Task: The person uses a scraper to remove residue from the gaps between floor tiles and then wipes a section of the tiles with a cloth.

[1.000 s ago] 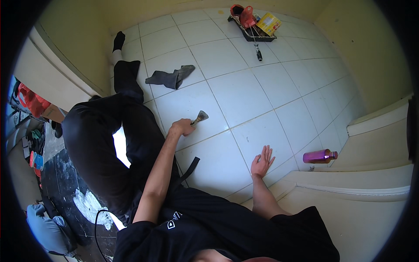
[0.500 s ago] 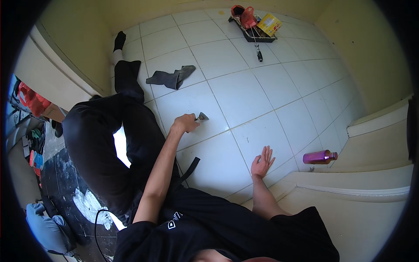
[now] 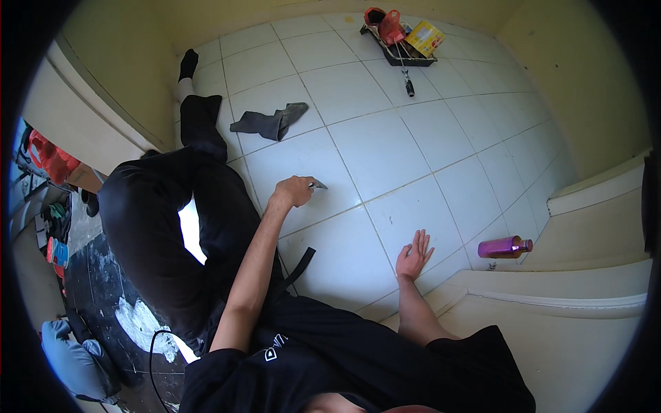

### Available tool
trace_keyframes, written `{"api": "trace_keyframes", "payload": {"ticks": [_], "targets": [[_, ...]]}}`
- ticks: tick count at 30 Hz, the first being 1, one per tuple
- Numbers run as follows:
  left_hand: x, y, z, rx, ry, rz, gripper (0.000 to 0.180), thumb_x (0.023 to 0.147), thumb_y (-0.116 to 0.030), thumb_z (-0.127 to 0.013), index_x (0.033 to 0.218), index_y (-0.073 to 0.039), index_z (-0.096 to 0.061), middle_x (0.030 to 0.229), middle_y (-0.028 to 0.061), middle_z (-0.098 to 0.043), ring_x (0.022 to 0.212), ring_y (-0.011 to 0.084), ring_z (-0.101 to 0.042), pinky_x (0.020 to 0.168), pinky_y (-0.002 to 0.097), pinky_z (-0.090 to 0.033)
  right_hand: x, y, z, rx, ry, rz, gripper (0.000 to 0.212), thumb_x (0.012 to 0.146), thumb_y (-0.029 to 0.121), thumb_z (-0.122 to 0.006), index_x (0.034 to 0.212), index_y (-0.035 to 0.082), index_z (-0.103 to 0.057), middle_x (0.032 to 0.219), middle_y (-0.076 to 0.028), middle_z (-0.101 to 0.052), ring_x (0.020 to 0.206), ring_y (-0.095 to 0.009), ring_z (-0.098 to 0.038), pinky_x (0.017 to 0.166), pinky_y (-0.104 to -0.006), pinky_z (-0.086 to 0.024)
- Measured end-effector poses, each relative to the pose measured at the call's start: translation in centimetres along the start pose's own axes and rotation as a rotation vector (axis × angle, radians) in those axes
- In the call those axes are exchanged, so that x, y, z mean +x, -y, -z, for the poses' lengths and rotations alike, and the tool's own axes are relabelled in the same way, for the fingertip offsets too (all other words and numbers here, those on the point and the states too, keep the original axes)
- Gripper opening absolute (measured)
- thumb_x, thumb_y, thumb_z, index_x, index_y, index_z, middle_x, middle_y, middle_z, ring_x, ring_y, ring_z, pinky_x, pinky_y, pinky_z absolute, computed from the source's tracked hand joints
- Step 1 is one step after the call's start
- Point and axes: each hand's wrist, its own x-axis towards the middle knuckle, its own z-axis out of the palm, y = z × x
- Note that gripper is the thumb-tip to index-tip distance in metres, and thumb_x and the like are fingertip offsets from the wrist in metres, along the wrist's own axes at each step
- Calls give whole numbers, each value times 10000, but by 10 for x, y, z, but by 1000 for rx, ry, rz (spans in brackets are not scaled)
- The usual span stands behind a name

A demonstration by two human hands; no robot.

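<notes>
The left arm stretches forward, its hand (image 3: 295, 191) curled and clamped on a scraper (image 3: 319, 184), the blade near the right edge of a floor tile (image 3: 292, 157). The right hand (image 3: 412, 256) lies flat, fingers extended, by its own tile's near edge. Since a second ago, the left hand has rolled, showing the blade narrower; the right matches.

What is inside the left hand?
A scraper: its metal end sticks out on the right side of the left hand, by the white floor. The handle is covered by the hand, so its shape and colour cannot be seen.
</notes>
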Motion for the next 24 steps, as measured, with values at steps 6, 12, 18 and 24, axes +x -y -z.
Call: {"api": "trace_keyframes", "payload": {"ticks": [6, 12, 18, 24], "targets": [[-2, -6, 5, -14, 59, 33, 356, 1028, -292, -519, 1327, -181, -676, 968, 156, -775, 771, 283, -753, 833, 455, -574, 0, 0, 0, 5, -2, -2, 578, 969, 148, -482, 1545, 89, -480, 1674, -59, -379, 1572, -266, -289, 1294, -550, -118], [0, -7, 8, 8, 63, 57, 365, 1023, -329, -527, 1296, -146, -687, 986, 158, -775, 833, 300, -755, 874, 460, -565, 0, -1, -1, -2, -5, 0, 588, 962, 148, -489, 1548, 91, -477, 1672, -56, -382, 1571, -264, -290, 1297, -548, -114], [-7, -15, 20, 23, 32, 38, 335, 989, -318, -556, 1219, -144, -726, 1086, 148, -767, 1020, 325, -732, 936, 459, -558, 0, -1, -2, -2, -4, -2, 588, 964, 149, -484, 1550, 93, -475, 1674, -54, -380, 1572, -259, -288, 1297, -547, -114], [-10, -22, 23, 48, 15, 36, 319, 977, -304, -559, 1188, -147, -741, 1179, 119, -756, 1120, 318, -712, 965, 453, -566, 0, -2, -2, -5, -6, -3, 586, 966, 145, -481, 1550, 97, -476, 1673, -51, -381, 1573, -257, -287, 1296, -550, -115]]}}
